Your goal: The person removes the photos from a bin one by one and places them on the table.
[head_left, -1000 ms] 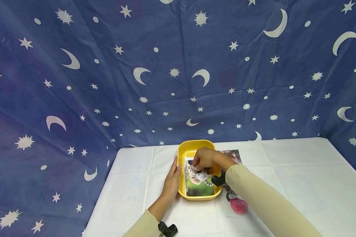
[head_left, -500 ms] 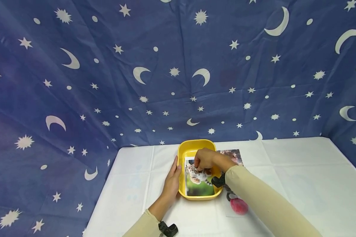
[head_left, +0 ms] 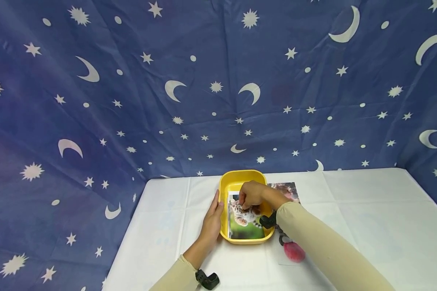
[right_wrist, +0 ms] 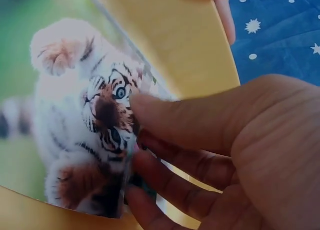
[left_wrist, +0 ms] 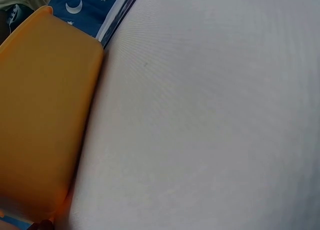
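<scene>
A photo print of a white tiger cub (head_left: 245,231) lies in the yellow plastic tray (head_left: 238,174). At its upper end my right hand (head_left: 252,194) pinches the print, thumb on the picture side and fingers curled behind, as the right wrist view shows. White edges near the print hint at more paper beneath. My left hand (head_left: 212,222) holds the tray's left side, with the thumb at the rim and the fingers along the outer wall. The left wrist view shows mostly the tray's outer wall (left_wrist: 45,109); the left hand is almost out of it.
Right of the tray, partly under my right forearm, lie a photo print with dark and pink tones (head_left: 289,189) and another print with a pink-red round shape (head_left: 294,252). A white cloth (head_left: 353,214) covers the table. A blue star-and-moon curtain (head_left: 204,81) stands behind.
The head view has shifted slightly. Both hands keep their places on the tray and the print, with hardly any visible movement.
</scene>
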Demonstrator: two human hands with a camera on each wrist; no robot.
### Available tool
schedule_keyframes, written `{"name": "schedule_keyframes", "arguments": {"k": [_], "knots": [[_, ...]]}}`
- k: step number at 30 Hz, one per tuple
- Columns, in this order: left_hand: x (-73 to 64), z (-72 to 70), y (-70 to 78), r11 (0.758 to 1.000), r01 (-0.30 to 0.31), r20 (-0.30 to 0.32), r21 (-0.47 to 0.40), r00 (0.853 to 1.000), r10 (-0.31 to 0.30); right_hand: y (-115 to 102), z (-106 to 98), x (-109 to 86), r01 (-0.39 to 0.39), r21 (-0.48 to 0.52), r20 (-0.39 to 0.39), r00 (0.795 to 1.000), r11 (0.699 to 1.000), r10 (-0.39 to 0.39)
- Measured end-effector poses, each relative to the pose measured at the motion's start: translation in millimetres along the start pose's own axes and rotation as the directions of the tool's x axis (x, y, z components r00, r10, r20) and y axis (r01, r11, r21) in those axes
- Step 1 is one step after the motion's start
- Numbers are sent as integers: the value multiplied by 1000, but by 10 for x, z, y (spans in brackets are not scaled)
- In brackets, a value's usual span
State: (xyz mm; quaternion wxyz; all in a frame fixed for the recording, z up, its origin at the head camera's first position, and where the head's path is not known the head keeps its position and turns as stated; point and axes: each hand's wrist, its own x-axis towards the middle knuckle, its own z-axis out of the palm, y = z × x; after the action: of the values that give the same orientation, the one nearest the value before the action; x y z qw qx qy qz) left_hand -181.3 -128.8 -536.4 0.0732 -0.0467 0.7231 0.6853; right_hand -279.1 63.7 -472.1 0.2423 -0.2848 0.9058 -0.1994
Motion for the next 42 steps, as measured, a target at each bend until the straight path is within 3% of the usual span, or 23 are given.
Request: {"name": "schedule_keyframes", "arguments": {"k": [4, 9, 18, 22, 25, 28, 32, 37, 42], "knots": [[8, 5, -3, 1000, -5, 12, -10, 1000, 5, -9, -15, -35, 4, 82, -10, 1000, 997, -3], [17, 0, 11, 1000, -9, 6, -14, 1000, 9, -74, -67, -138, 102, 164, -32, 995, 981, -98], [-24, 10, 19, 1000, 15, -2, 8, 1000, -15, -79, -15, -445, 159, 194, -23, 987, 968, -157], [-9, 6, 11, 1000, 15, 0, 3, 1000, -15, -57, 44, -565, 183, 184, -99, 981, 966, -167], [1, 4, -1, 1000, 10, -16, -1, 1000, -10, -31, 86, -624, 215, 166, -204, 962, 962, -180], [0, 11, -10, 1000, 1, -23, -6, 1000, -1, 12, 108, -682, 222, 190, -315, 936, 957, -154], [-4, 24, -17, 1000, -7, -14, -22, 1000, 7, 95, 83, -801, 211, 305, -409, 910, 929, -73], [0, 23, -17, 1000, -4, -22, -26, 1000, 3, 248, 16, -1027, 195, 464, -450, 892, 864, 40], [3, 15, -22, 1000, 3, -37, -7, 999, -4, 490, 21, -1313, 137, 502, -483, 863, 854, 145]]}}
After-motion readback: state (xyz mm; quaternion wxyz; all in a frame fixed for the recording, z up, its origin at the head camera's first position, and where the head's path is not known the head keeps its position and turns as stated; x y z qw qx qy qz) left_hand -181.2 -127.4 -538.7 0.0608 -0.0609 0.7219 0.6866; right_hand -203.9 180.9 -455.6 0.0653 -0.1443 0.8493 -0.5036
